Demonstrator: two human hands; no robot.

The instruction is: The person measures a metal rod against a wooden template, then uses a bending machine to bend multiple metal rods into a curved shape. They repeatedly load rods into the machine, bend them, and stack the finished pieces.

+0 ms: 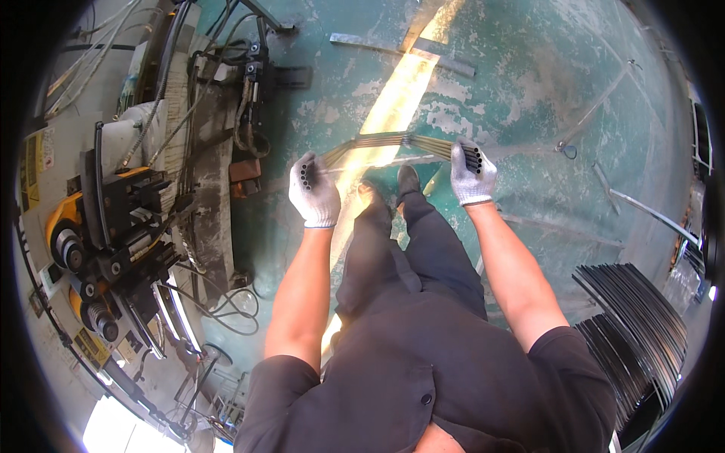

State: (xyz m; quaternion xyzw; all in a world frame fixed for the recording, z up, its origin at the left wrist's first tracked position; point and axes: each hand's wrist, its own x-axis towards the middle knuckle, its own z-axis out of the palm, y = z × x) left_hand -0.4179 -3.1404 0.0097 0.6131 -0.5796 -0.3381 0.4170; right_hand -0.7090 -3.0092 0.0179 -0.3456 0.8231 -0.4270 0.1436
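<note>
In the head view, the gloved left hand [314,198] and right hand [477,181] are each closed around one end of a bundle of bent tubes [381,140], which spans between them above the green floor [521,98]. Firm, even pressure from both would likely prevent slipping; the ends are best guided clear of the machine [113,219] at left.

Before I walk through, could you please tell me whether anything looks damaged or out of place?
The floor looks worn: pale patches break its green coating toward the top. Cables loop untidily at lower left.
</note>
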